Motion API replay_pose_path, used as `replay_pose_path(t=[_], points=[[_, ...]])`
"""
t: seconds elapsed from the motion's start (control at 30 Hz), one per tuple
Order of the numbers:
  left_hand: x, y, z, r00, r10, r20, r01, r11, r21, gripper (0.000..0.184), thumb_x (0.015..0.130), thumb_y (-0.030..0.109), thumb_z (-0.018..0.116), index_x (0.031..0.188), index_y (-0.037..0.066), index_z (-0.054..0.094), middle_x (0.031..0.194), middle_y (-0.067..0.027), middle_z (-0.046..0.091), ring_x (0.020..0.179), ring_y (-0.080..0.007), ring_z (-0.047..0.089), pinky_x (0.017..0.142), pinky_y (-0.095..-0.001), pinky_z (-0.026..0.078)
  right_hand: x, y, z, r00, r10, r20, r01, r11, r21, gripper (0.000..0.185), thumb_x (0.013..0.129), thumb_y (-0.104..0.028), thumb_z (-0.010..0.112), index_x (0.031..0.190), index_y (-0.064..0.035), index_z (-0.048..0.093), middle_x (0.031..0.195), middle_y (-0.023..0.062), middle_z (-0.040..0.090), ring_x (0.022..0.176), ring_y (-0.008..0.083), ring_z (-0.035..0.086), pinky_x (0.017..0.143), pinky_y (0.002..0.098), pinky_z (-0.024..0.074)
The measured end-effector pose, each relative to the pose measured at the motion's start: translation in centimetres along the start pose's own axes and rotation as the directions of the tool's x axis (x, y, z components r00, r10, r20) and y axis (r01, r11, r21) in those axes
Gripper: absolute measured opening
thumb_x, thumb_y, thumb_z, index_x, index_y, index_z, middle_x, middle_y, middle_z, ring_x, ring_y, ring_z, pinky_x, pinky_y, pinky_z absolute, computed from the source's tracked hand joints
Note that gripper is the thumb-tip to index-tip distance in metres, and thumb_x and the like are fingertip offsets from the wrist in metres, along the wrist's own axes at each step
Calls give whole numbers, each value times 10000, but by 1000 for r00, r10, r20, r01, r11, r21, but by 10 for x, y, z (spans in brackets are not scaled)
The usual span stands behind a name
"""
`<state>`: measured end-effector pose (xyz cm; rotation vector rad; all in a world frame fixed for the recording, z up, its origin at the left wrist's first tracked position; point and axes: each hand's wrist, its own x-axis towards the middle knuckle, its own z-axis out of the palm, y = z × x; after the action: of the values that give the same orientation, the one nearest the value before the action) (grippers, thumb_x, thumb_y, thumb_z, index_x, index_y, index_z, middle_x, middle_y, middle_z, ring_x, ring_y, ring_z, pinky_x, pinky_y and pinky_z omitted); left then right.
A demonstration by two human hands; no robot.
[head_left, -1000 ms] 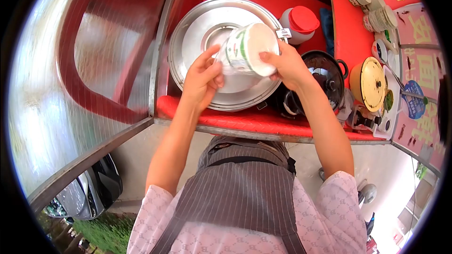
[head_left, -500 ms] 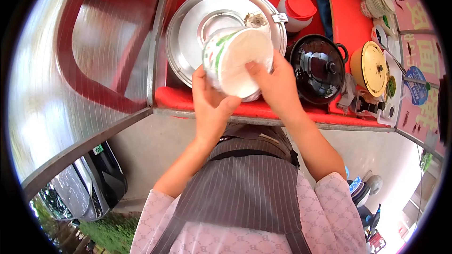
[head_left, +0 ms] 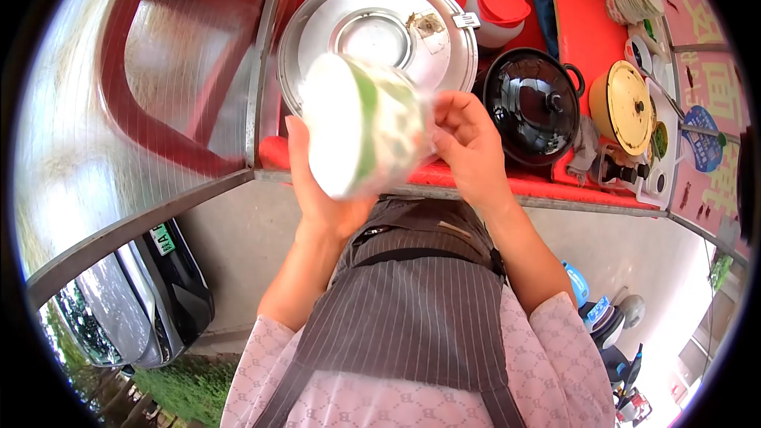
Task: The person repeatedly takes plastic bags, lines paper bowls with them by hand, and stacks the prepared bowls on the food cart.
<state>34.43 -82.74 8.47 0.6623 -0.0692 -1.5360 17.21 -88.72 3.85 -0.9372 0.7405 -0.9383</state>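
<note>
Your left hand (head_left: pixel 333 204) cupped the white, green-banded paper bowl stack (head_left: pixel 384 127) from below — thumb along its left side, other fingers hidden, their grip impossible to tell. The stack was held before the round silver metal cover (head_left: pixel 317 32); its pale end had swung from facing rightward to facing left, bringing the other end to your right hand (head_left: pixel 477 157). There thumb and forefinger sat close together — whether clamped on clear wrapping, blur concealed.
</note>
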Motion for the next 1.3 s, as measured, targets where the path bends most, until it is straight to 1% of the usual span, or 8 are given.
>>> replay_pose_path(t=[0.3,0.37,0.43,0.63,0.93,1.03,1.2,1.3], points=[[-33,-22,8,983,-161,-88,182,908,376,960,919,776,410,1485,1,383,1409,-163,534,1261,-277,572,1045,-391,489,4,-5,-14,958,-236,163,269,937,-221,254,900,-9,693,1152,18,679,1035,77,658,969,139,636,860,264,497],[-27,-26,-1,998,-37,-52,54,915,400,971,901,770,474,1488,2,378,1394,-162,545,1241,-263,585,1025,-385,497,3,-11,-20,931,-290,220,364,724,-586,332,877,-21,717,1201,18,658,1037,104,652,945,180,648,852,277,506],[-13,-24,-23,987,160,30,-144,770,621,911,894,709,580,1423,-20,439,1287,-145,607,1151,-216,617,966,-346,502,-7,-23,-19,976,-197,-94,95,770,-631,276,870,-42,699,1138,14,663,1053,96,665,957,175,642,841,288,521],[-16,-39,-31,956,245,160,-267,506,820,729,797,564,802,1136,-5,496,1017,-48,572,903,-100,541,762,-264,481,-37,-47,21,873,-291,391,479,359,-801,209,829,-89,678,1010,-7,614,977,147,618,822,366,631,687,469,516],[-3,-72,-19,992,103,72,-125,801,585,810,886,519,732,1389,-10,381,1305,-140,532,1209,-208,534,1021,-356,452,-39,-51,0,929,-47,367,342,489,-802,258,836,-3,602,1092,3,636,1062,174,616,935,373,641,772,459,531],[7,-70,-6,988,140,59,-150,839,523,915,882,629,676,1443,-14,349,1364,-153,510,1256,-231,525,1068,-387,432,-47,-73,-8,879,-451,155,368,434,-822,303,858,3,633,1160,-3,653,980,160,643,860,323,656,743,408,533],[28,-96,13,979,159,127,-203,819,537,1031,845,653,694,1501,-23,274,1435,-172,454,1321,-268,479,1102,-401,408,-55,-83,-37,956,30,-292,-228,705,-672,548,934,-179,695,1386,50,487,955,188,678,745,313,686,692,369,542],[43,-126,21,972,171,163,-236,733,638,1059,817,508,759,1544,-12,190,1488,-177,396,1365,-290,437,1133,-412,379,-45,-62,-69,936,-265,-232,30,717,-697,645,982,-169,586,1527,23,297,1266,301,609,1077,424,673,885,416,529]])
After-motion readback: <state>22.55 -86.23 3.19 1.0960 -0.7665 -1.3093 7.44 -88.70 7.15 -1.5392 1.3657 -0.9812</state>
